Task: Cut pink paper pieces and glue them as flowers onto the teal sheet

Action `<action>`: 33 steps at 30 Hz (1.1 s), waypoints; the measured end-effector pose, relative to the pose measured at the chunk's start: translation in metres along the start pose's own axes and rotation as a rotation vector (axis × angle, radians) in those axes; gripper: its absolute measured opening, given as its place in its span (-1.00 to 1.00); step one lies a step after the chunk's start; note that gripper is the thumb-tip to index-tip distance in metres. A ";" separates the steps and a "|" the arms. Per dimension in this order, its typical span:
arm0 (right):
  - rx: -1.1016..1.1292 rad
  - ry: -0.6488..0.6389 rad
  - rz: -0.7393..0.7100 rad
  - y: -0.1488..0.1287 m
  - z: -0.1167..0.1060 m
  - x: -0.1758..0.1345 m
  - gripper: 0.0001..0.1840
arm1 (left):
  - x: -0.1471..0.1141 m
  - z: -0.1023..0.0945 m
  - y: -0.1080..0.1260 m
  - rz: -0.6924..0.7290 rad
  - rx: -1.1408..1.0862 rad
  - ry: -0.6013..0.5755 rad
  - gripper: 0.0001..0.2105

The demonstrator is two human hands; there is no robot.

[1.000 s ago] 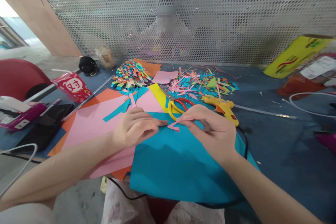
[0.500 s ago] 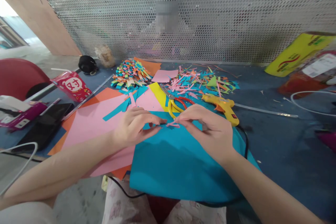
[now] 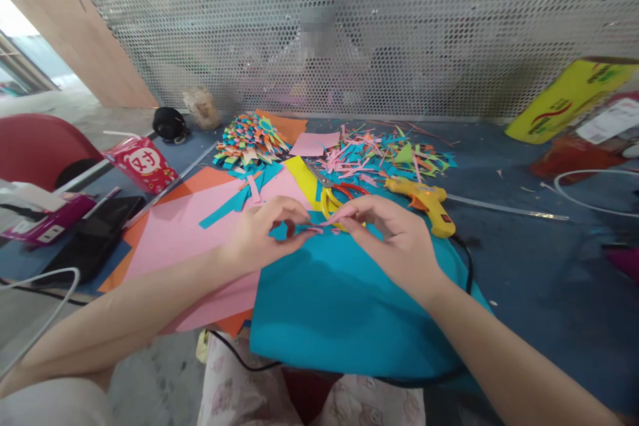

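My right hand (image 3: 394, 239) pinches a narrow pink paper strip (image 3: 338, 215) between thumb and forefinger. My left hand (image 3: 267, 229) is closed in a pinch facing it, with a small pink curl of paper (image 3: 315, 230) at the fingertips; whether both bits are one strip is too blurred to tell. Both hands are above a large blue paper sheet (image 3: 349, 313). Just beyond the fingertips lie scissors (image 3: 327, 196) with yellow and red handles. A yellow hot glue gun (image 3: 424, 203) rests beyond my right hand.
A pile of paper scraps (image 3: 379, 153) and a cluster of folded paper loops (image 3: 249, 140) lie at the back. Pink sheets (image 3: 184, 226) spread leftward. A phone (image 3: 92, 239), a red drink carton (image 3: 142, 163) and a yellow roll (image 3: 569, 100) stand around. A perforated metal panel (image 3: 224, 13) closes the back.
My left fingers have come together on the pink paper at their tips. The pink strip in my right hand now points up and outward, and both hands sit slightly higher.
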State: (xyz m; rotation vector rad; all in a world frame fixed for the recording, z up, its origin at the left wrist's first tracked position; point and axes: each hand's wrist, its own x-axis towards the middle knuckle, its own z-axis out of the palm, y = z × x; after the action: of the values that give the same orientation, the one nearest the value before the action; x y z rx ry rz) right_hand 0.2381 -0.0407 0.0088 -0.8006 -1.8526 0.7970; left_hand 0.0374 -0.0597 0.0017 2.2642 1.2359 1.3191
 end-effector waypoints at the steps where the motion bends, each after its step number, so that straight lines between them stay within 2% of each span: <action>1: 0.008 0.003 0.010 0.001 0.000 0.000 -0.94 | 0.001 0.000 0.000 -0.030 -0.018 -0.008 -0.86; 7: 0.043 0.013 0.084 0.001 0.002 0.005 -0.94 | 0.004 0.001 -0.001 -0.211 -0.190 -0.036 -0.72; 13: 0.066 -0.108 0.121 0.004 0.001 0.008 -0.88 | 0.005 0.003 0.000 -0.413 -0.357 -0.149 -0.63; 15: 0.055 -0.111 0.125 0.006 0.001 0.008 -0.87 | 0.006 0.002 0.001 -0.449 -0.382 -0.161 -0.61; 21: 0.040 -0.060 0.151 0.009 0.002 0.006 -0.85 | 0.006 0.002 -0.002 -0.473 -0.431 -0.186 -0.61; 33: 0.031 -0.082 0.172 0.010 0.002 0.007 -0.91 | 0.006 0.002 -0.005 -0.471 -0.401 -0.219 -0.61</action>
State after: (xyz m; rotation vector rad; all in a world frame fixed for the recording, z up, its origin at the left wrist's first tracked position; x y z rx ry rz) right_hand 0.2359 -0.0297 0.0033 -0.9289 -1.8564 0.9775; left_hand 0.0379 -0.0515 0.0015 1.6583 1.1996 1.0029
